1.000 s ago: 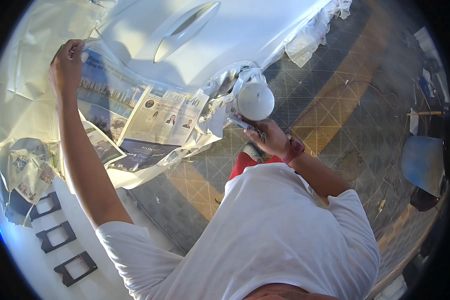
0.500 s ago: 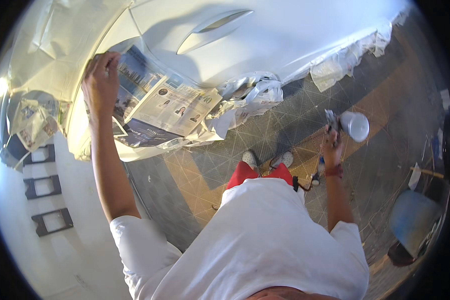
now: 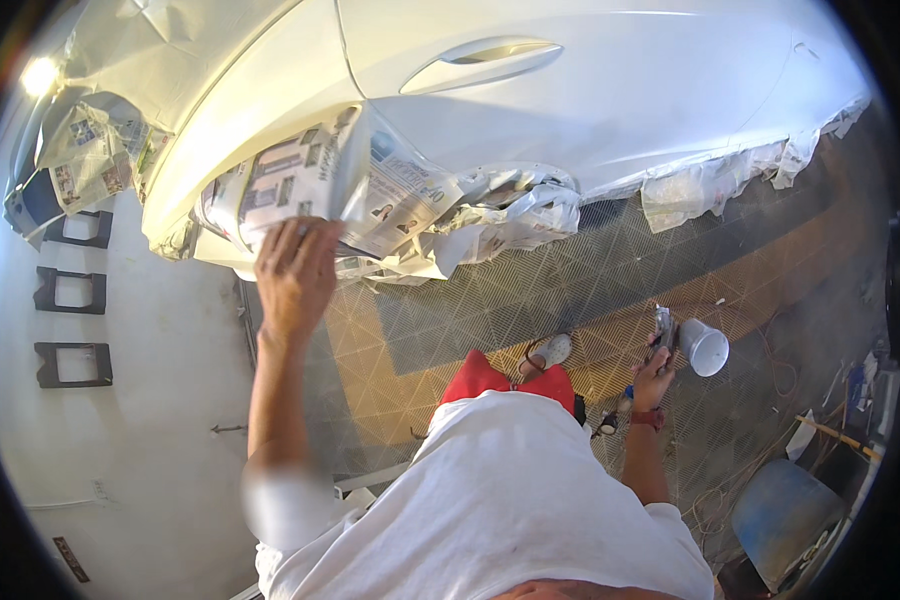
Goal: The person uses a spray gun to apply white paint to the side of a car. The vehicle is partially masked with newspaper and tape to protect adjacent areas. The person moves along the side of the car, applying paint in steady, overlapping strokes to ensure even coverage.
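Note:
My left hand [image 3: 298, 275] is closed on the lower edge of a newspaper sheet [image 3: 285, 180], which lifts and folds over the wheel arch of a white car body [image 3: 650, 90]. Beside it, another printed newspaper sheet [image 3: 402, 190] lies against the lower part of the panel. Low on my right side, my right hand [image 3: 653, 378] grips a metal spray gun [image 3: 663, 325]. A white cup [image 3: 706, 349] sits at the gun's outer side. My right fingers are partly hidden by the gun.
Crumpled masking paper [image 3: 530, 205] hangs along the car's lower edge. Black brackets [image 3: 74, 364] show on the white surface at left. A hose [image 3: 770, 345] trails over the patterned floor [image 3: 470, 320]. At lower right stand a bluish panel [image 3: 785, 515] and a wooden stick [image 3: 838, 436].
My left hand has come down and right, pulling the newspaper sheet over with it. The spray gun and my right hand appear lower in view. My view has shifted, showing more of the car.

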A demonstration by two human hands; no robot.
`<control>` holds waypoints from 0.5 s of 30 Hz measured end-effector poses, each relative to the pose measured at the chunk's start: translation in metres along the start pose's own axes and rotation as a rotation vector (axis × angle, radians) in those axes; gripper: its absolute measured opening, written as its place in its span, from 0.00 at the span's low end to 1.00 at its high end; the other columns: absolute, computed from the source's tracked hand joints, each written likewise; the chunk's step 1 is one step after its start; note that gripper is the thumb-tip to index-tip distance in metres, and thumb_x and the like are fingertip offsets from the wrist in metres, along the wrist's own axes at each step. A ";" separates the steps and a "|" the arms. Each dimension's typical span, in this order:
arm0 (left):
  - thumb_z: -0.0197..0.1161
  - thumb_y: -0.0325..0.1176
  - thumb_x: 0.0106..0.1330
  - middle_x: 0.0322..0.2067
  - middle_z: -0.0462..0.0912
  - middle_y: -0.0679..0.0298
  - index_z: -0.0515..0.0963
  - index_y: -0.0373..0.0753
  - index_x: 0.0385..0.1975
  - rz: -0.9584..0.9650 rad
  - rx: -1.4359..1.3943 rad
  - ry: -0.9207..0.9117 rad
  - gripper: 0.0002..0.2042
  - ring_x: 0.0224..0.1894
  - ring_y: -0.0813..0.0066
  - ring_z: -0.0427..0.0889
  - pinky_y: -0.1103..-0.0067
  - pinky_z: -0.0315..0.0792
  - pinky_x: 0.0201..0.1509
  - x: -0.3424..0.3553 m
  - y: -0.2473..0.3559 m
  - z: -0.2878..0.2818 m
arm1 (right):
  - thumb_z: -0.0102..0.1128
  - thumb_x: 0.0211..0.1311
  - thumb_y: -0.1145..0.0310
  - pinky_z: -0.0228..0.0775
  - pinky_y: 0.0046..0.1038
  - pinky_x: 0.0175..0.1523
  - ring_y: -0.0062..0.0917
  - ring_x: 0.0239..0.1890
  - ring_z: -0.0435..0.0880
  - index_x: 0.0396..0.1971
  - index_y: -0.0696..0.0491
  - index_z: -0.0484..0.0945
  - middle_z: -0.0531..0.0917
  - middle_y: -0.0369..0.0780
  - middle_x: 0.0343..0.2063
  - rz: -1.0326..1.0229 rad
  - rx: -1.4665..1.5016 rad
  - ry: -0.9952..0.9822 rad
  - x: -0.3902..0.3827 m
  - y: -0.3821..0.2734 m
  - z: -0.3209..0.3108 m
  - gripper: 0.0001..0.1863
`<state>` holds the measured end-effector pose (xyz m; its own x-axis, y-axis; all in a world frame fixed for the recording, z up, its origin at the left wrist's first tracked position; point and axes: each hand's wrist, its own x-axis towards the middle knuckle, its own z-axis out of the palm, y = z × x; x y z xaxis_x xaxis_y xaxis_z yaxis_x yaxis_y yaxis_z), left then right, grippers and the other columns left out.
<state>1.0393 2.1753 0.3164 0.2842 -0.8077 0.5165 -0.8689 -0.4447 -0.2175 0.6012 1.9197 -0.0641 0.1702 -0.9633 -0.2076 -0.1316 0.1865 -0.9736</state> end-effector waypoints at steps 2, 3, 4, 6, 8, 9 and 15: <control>0.70 0.22 0.59 0.34 0.87 0.66 0.85 0.41 0.36 0.004 -0.057 -0.011 0.07 0.39 0.69 0.86 0.72 0.81 0.45 -0.025 0.012 0.005 | 0.49 0.79 0.47 0.70 0.21 0.24 0.19 0.20 0.76 0.55 0.64 0.74 0.81 0.38 0.36 -0.107 -0.008 -0.017 -0.012 -0.031 0.003 0.30; 0.70 0.22 0.59 0.34 0.87 0.66 0.85 0.41 0.36 0.013 -0.091 -0.011 0.08 0.39 0.69 0.86 0.72 0.80 0.45 -0.037 0.018 0.008 | 0.48 0.79 0.47 0.70 0.21 0.24 0.19 0.24 0.78 0.56 0.62 0.74 0.82 0.38 0.40 -0.100 -0.059 0.049 -0.015 -0.023 -0.003 0.30; 0.69 0.23 0.59 0.34 0.86 0.65 0.84 0.41 0.36 0.025 -0.118 -0.015 0.08 0.39 0.68 0.86 0.72 0.80 0.45 -0.050 0.022 0.013 | 0.48 0.79 0.46 0.70 0.21 0.25 0.20 0.28 0.79 0.58 0.60 0.75 0.84 0.38 0.44 -0.090 -0.109 0.117 -0.017 -0.012 -0.010 0.29; 0.69 0.23 0.58 0.34 0.85 0.65 0.84 0.41 0.36 0.025 -0.176 -0.034 0.08 0.40 0.67 0.85 0.71 0.80 0.46 -0.079 0.029 0.022 | 0.46 0.79 0.45 0.71 0.22 0.26 0.20 0.35 0.81 0.60 0.58 0.74 0.85 0.38 0.49 -0.093 -0.118 0.135 -0.030 -0.028 -0.013 0.30; 0.69 0.24 0.58 0.35 0.85 0.65 0.84 0.41 0.36 0.017 -0.209 -0.055 0.07 0.40 0.66 0.86 0.70 0.80 0.46 -0.101 0.044 0.022 | 0.44 0.80 0.44 0.73 0.23 0.27 0.20 0.42 0.82 0.62 0.57 0.74 0.85 0.38 0.51 -0.117 -0.028 0.050 -0.052 -0.060 -0.017 0.31; 0.70 0.24 0.59 0.35 0.85 0.65 0.84 0.40 0.36 0.015 -0.230 -0.065 0.07 0.40 0.65 0.86 0.69 0.80 0.47 -0.112 0.052 0.022 | 0.43 0.80 0.43 0.73 0.23 0.28 0.21 0.44 0.82 0.63 0.58 0.73 0.85 0.38 0.53 -0.145 -0.050 0.057 -0.059 -0.058 -0.026 0.32; 0.68 0.27 0.60 0.34 0.82 0.64 0.82 0.41 0.36 -0.008 -0.363 -0.056 0.05 0.39 0.64 0.83 0.69 0.78 0.43 -0.180 0.081 0.034 | 0.38 0.80 0.40 0.76 0.21 0.28 0.24 0.52 0.84 0.65 0.59 0.71 0.83 0.39 0.57 -0.344 -0.066 0.130 -0.118 -0.077 -0.048 0.36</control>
<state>0.9312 2.2712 0.1780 0.3043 -0.8293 0.4687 -0.9510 -0.2928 0.0994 0.5444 2.0094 0.0399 0.0903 -0.9847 0.1491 -0.1512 -0.1615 -0.9752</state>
